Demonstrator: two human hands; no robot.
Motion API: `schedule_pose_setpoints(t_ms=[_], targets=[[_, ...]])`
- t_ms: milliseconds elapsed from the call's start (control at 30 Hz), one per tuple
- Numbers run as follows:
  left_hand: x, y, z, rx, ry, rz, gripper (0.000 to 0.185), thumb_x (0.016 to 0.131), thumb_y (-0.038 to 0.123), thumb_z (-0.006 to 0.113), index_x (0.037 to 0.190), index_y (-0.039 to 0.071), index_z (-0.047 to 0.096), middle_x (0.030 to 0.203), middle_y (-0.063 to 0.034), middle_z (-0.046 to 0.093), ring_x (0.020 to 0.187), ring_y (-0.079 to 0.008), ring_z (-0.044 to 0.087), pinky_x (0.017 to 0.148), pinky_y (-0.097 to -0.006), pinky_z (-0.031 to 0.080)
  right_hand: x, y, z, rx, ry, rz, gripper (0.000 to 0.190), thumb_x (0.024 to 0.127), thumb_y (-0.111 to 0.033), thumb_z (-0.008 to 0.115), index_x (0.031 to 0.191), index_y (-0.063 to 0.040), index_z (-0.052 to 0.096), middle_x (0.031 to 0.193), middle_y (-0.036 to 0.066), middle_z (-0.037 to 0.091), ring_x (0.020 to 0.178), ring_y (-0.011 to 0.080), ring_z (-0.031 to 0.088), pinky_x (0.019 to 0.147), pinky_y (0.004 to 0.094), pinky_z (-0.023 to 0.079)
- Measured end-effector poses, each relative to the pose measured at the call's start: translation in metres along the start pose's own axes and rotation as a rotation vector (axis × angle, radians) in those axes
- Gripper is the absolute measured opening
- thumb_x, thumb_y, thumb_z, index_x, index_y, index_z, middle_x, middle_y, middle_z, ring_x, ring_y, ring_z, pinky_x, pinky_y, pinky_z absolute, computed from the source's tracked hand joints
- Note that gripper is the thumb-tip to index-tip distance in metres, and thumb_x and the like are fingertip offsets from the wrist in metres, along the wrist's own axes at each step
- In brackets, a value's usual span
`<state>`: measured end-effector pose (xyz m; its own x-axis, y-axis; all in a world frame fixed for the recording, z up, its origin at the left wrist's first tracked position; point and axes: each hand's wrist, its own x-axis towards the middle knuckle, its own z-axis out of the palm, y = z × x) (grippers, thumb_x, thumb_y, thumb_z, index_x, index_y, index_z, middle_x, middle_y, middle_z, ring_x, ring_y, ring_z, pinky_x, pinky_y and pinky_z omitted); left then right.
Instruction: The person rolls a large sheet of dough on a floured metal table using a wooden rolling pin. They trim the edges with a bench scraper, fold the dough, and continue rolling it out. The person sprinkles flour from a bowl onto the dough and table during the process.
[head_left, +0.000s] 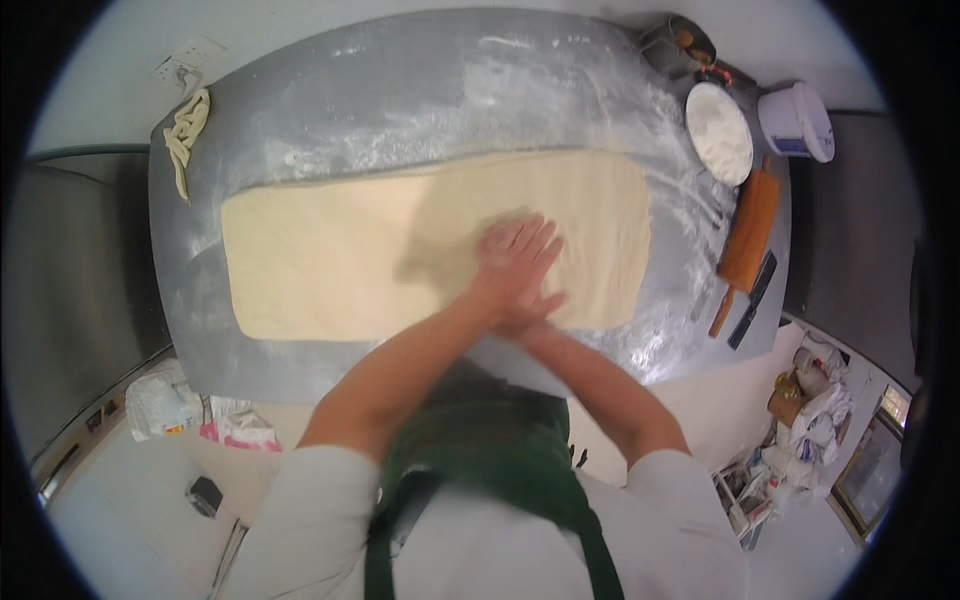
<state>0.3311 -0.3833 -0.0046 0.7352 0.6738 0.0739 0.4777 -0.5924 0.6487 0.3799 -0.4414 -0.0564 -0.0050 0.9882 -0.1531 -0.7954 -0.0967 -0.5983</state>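
Observation:
A long sheet of pale, rolled-out dough (330, 259) lies across a flour-dusted grey worktop (405, 82). Over its right half, my left hand (517, 266) is palm down with fingers somewhat spread, holding nothing. My right hand (519, 321) overlaps it near the wrist and is mostly hidden beneath it, so its fingers cannot be made out clearly. The hands appear to rest on the dough, slightly blurred. To the right are a wooden rolling pin (750, 229), a dark, flat, narrow tool (752, 300) and a white bowl of flour (718, 135).
Twisted dough strips (187, 135) lie at the worktop's far left corner. A white plastic bucket (796, 122) and a metal container (675, 46) stand at the back right. Plastic bags (161, 401) sit below the left edge, and more bags (810, 424) lie at lower right.

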Motion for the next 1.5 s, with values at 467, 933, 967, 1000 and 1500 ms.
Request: schedule_pose_setpoints(t_ms=[467, 933, 967, 1000, 1500], targets=[[-0.081, -0.071, -0.048, 0.127, 0.124, -0.286, 0.091, 0.076, 0.044, 0.064, 0.154, 0.004, 0.039, 0.166, -0.0183, 0.028, 0.152, -0.0446, 0.024, 0.122, -0.0617, 0.017, 0.024, 0.09, 0.034, 0.031, -0.062, 0.143, 0.083, 0.097, -0.058, 0.045, 0.165, -0.019, 0.017, 0.17, 0.002, 0.02, 0.154, 0.0301, 0.022, 0.126, 0.0534, 0.016], [-0.005, -0.18, -0.091, 0.305, 0.116, -0.427, 0.086, 0.086, 0.05, 0.062, 0.155, 0.005, 0.038, 0.165, -0.0166, 0.03, 0.155, -0.0395, 0.02, 0.121, -0.0651, 0.017, 0.181, 0.098, 0.043, -0.132, -0.218, -0.02, 0.084, 0.096, -0.059, 0.047, 0.165, -0.019, 0.018, 0.171, 0.001, 0.02, 0.154, 0.0295, 0.023, 0.125, 0.0534, 0.016], [-0.001, -0.181, -0.094, 0.297, 0.178, -0.355, 0.085, 0.087, 0.051, 0.061, 0.155, 0.007, 0.039, 0.165, -0.0161, 0.03, 0.155, -0.0394, 0.02, 0.119, -0.0672, 0.018, 0.186, 0.099, 0.045, -0.136, -0.227, -0.041, 0.084, 0.096, -0.059, 0.047, 0.165, -0.019, 0.018, 0.171, 0.001, 0.02, 0.154, 0.0294, 0.023, 0.125, 0.0534, 0.016], [0.003, -0.179, -0.095, 0.367, 0.145, -0.38, 0.082, 0.089, 0.05, 0.059, 0.156, 0.008, 0.039, 0.165, -0.0165, 0.032, 0.155, -0.0405, 0.02, 0.12, -0.0681, 0.016, 0.187, 0.098, 0.047, -0.115, -0.225, -0.042, 0.085, 0.096, -0.059, 0.047, 0.165, -0.019, 0.018, 0.171, 0.001, 0.02, 0.154, 0.0294, 0.023, 0.125, 0.0534, 0.016], [0.07, -0.112, -0.052, 0.184, 0.048, -0.15, 0.085, 0.085, 0.056, 0.064, 0.15, 0.004, 0.046, 0.162, -0.0181, 0.036, 0.153, -0.0381, 0.025, 0.121, -0.0613, 0.019, 0.15, 0.017, -0.004, 0.133, -0.124, -0.117, 0.077, 0.098, -0.05, 0.046, 0.162, -0.016, 0.022, 0.167, 0.004, 0.025, 0.153, 0.0279, 0.025, 0.125, 0.0494, 0.019]])
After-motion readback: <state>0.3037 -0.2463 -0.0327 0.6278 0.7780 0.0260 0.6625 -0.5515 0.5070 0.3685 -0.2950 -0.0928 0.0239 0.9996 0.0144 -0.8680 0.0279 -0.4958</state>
